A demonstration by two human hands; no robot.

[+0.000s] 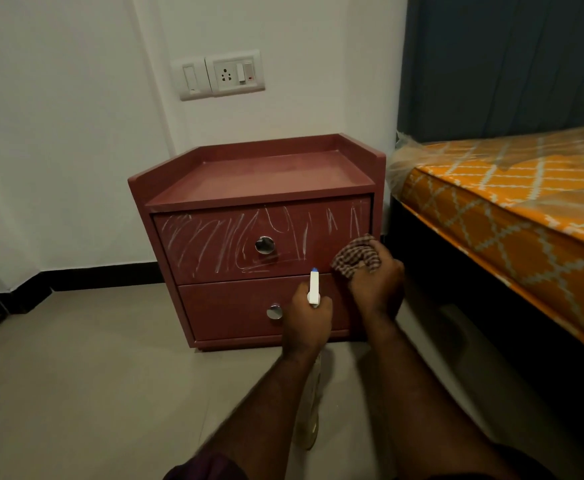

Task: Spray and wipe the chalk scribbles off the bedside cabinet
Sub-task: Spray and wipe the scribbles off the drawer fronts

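A dark red bedside cabinet (262,174) stands against the white wall. White chalk scribbles (214,240) cover its upper drawer front around a round metal knob (264,244). The lower drawer (228,310) looks plain and has its own knob (274,311). My left hand (306,320) grips a spray bottle with a white nozzle head (314,285) pointing at the upper drawer; the bottle's body hangs below my wrist, mostly hidden. My right hand (377,278) holds a bunched brown checked cloth (354,256) by the upper drawer's lower right corner.
A bed with an orange patterned mattress (512,202) in plastic wrap stands close to the cabinet's right side. A switch and socket plate (219,76) sits on the wall above. Pale floor tiles (93,375) stretch to the left and front.
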